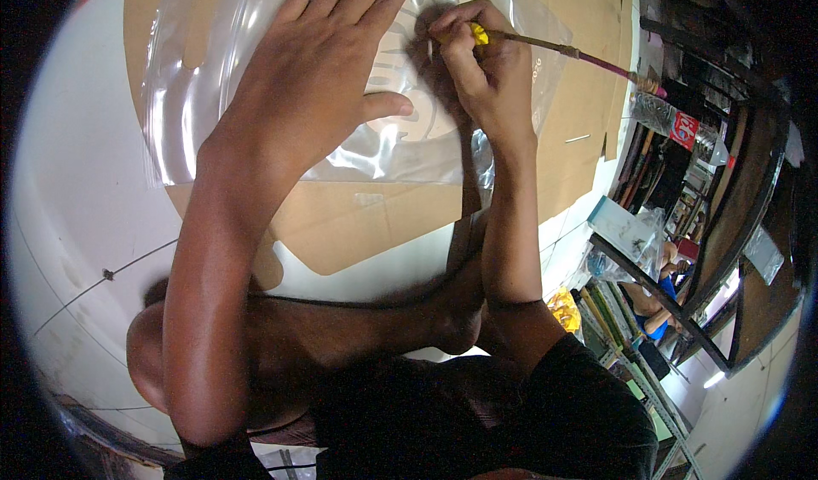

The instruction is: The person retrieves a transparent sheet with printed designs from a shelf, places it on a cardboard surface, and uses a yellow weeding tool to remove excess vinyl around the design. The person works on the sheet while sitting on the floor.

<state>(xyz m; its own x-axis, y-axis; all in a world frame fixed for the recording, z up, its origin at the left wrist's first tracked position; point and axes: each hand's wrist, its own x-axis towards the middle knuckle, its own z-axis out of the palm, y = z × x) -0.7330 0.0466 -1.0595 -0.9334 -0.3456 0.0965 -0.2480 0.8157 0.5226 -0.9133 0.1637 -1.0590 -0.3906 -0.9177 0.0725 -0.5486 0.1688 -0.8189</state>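
Observation:
My left hand (315, 88) lies flat on a clear plastic sheet (175, 143), its fingers stretched toward the far edge and the thumb out to the side. Beneath the plastic a pale cut or printed pattern (426, 124) shows through. My right hand (498, 84) pinches a long thin stick-like tool (545, 45) close to its working end, at a yellow wrapped part. The shaft slants out to the right, brown and then purplish. Fingers and shadow hide the tip, so I cannot tell if it touches the plastic. Brown cardboard (362, 233) lies underneath.
White floor tiles (94, 216) surround the cardboard. My bent leg (358, 331) is close to its near edge. At right are a yellow crinkled packet (563, 310), a metal frame (652, 403), a red-labelled plastic bottle (683, 129) and, farther off, a person in blue (660, 305).

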